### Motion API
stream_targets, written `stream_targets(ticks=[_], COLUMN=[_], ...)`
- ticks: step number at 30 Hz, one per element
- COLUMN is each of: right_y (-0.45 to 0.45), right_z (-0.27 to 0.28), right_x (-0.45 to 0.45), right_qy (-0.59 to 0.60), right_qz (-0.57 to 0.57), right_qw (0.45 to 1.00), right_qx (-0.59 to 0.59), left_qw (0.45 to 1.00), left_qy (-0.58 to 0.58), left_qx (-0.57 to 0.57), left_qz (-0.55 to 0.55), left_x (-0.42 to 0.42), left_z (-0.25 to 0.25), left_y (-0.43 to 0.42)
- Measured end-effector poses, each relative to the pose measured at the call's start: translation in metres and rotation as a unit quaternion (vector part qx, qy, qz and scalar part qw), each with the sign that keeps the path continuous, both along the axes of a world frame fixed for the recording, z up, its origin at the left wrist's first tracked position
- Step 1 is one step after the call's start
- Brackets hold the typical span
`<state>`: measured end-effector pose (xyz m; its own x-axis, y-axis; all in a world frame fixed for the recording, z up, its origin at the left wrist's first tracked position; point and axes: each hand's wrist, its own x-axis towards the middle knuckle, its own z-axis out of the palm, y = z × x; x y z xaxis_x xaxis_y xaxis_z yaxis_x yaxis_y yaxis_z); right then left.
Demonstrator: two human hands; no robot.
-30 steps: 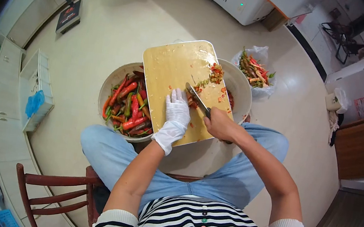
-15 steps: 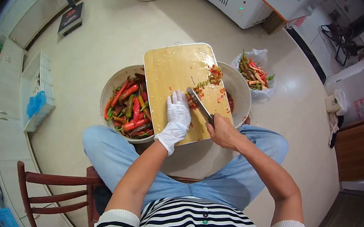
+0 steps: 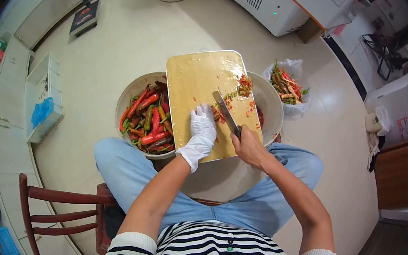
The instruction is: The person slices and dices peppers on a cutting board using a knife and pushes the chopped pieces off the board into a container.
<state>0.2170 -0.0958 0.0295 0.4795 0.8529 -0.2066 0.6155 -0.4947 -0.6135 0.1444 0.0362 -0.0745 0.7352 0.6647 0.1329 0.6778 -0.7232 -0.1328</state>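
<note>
A yellow cutting board (image 3: 189,82) rests across two tubs in front of my knees. My left hand (image 3: 202,130), in a white glove, lies on the board with its fingers bent against a partly cut chili pepper (image 3: 214,112). My bare right hand (image 3: 249,148) is wrapped round the black handle of a kitchen knife (image 3: 224,111), its blade just right of the left fingertips. Chopped chili (image 3: 244,85) is heaped near the board's right edge, with loose bits and seeds scattered about. The glove hides part of the pepper.
Whole red and green chilies (image 3: 150,125) fill the left tub (image 3: 124,97). The right tub (image 3: 275,103) is partly under the board. A plastic bag of chilies (image 3: 287,87) sits on the floor behind it. A wooden chair (image 3: 66,196) stands at my left, a scale (image 3: 84,18) farther off.
The knife blade has shifted slightly and its tip points a little farther up the board. My left hand stays at the pepper. The whole view has moved slightly.
</note>
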Motion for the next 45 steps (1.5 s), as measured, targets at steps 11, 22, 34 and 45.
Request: stream_targets(ticks=[11, 22, 34, 45], right_y=[0.018, 0.018, 0.002, 0.026], right_z=[0.039, -0.014, 0.022, -0.017], right_x=[0.000, 0.005, -0.006, 0.000], right_qy=[0.085, 0.050, 0.018, -0.023], right_qz=[0.006, 0.010, 0.036, 0.043], right_qw=[0.987, 0.998, 0.998, 0.998], right_qx=[-0.138, -0.035, -0.055, -0.041], left_qw=[0.995, 0.991, 0.998, 0.997], left_qy=[-0.095, -0.104, -0.057, 0.031], left_qx=[-0.018, -0.084, -0.033, -0.063], left_qz=[-0.022, -0.015, -0.019, -0.018], left_x=[-0.004, -0.016, -0.015, -0.014], left_z=[-0.007, 0.007, -0.005, 0.006], left_y=[0.002, 0.010, 0.006, 0.003])
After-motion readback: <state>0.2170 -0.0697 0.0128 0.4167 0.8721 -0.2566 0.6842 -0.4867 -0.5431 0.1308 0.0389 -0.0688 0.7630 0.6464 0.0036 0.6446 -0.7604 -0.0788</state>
